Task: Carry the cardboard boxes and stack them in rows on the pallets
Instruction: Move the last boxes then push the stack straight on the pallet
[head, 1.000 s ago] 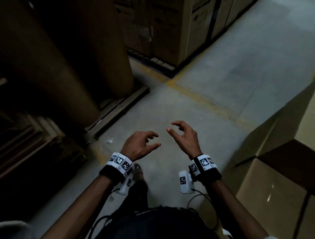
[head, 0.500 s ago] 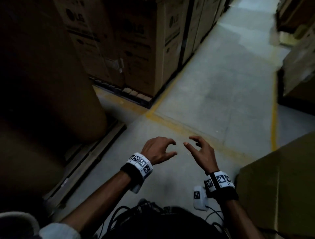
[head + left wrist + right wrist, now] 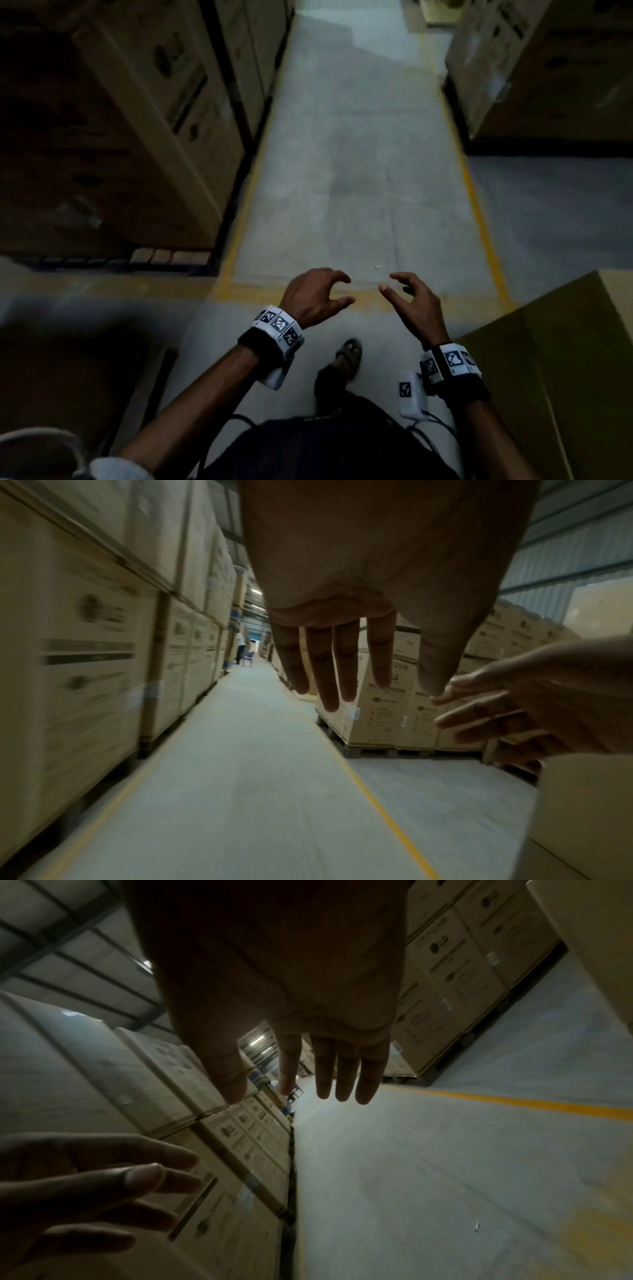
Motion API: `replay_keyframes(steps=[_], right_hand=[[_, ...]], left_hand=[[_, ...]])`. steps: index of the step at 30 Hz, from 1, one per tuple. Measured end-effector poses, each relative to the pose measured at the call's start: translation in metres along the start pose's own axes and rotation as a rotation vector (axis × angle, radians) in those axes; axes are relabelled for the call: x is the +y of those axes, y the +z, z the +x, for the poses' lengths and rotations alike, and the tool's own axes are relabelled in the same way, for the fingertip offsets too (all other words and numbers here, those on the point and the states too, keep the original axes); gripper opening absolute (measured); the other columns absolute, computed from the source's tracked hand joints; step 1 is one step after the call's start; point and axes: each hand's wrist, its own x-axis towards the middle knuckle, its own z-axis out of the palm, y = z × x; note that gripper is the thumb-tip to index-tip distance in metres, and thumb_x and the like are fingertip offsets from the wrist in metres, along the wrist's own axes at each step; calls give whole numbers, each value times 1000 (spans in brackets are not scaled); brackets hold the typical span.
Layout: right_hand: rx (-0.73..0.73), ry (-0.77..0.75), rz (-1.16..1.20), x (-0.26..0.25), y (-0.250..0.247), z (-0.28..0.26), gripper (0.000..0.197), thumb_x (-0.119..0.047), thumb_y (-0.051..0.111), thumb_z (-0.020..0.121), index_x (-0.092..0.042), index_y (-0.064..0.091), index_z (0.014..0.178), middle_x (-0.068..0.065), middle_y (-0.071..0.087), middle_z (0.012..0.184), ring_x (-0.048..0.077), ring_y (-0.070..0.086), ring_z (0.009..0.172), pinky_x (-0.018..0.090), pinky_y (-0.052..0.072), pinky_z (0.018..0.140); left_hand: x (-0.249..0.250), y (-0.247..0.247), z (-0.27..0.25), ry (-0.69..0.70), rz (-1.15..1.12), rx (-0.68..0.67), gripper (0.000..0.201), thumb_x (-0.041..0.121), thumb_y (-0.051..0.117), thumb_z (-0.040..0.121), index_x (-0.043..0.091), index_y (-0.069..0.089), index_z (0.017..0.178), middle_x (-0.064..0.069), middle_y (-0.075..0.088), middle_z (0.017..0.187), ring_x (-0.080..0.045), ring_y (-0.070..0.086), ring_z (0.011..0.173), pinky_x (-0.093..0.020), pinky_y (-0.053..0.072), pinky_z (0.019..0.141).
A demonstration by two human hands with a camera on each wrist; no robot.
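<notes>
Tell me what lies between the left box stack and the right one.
Head view: bare concrete aisle with yellow floor lines separates left stack from right stack.

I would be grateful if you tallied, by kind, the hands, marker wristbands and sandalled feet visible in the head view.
Hands: 2 (left hand, right hand)
Marker wristbands: 2
Sandalled foot: 1
Total: 5

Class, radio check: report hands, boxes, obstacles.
Left hand and right hand open, empty. Plain brown cardboard box beside right arm, untouched. Grey concrete aisle ahead unobstructed.
</notes>
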Motion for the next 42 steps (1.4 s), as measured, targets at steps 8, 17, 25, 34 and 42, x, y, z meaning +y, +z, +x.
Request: replay_keyframes(steps=[8,17,25,34,42], right_hand=[[161,53,-33,-15,-96,201,37,-47,77,88,-32,67,120,-7,66,128,15,61,115,33,50,89],[454,232,62,15,-221,404,34,-46,76,89,-34,66,120,-10,63,130,11,57,118,32,46,93],[764,426,85,46,-357,559,29,-40,79,88,-31,68,114,-7,68,118,15,62,115,28,48,88],[996,652,122,105,-498,668,28,-40,78,88,-37,65,112,-5,66,124,14,60,116,33,49,96],[1202,713,193,225,-652,741,30,-43,78,87,-37,66,114,-10,66,126,15,60,116,34,50,98]], left_hand=[[56,-44,271,190,27,-62,50,65,61,90,35,64,130,7,66,132,-18,63,116,-34,52,91],[152,-31,566,463,45,-215,47,64,62,90,38,64,128,11,65,132,-15,63,114,-34,53,88],[272,-26,819,753,70,-326,48,64,61,91,35,63,130,7,66,132,-19,63,116,-34,52,88],[453,13,1013,1089,193,-507,48,62,59,92,40,58,135,4,68,125,-21,68,100,-35,53,81],[646,104,1156,1231,219,-583,55,63,60,92,41,50,142,2,68,130,-22,66,112,-39,56,87]])
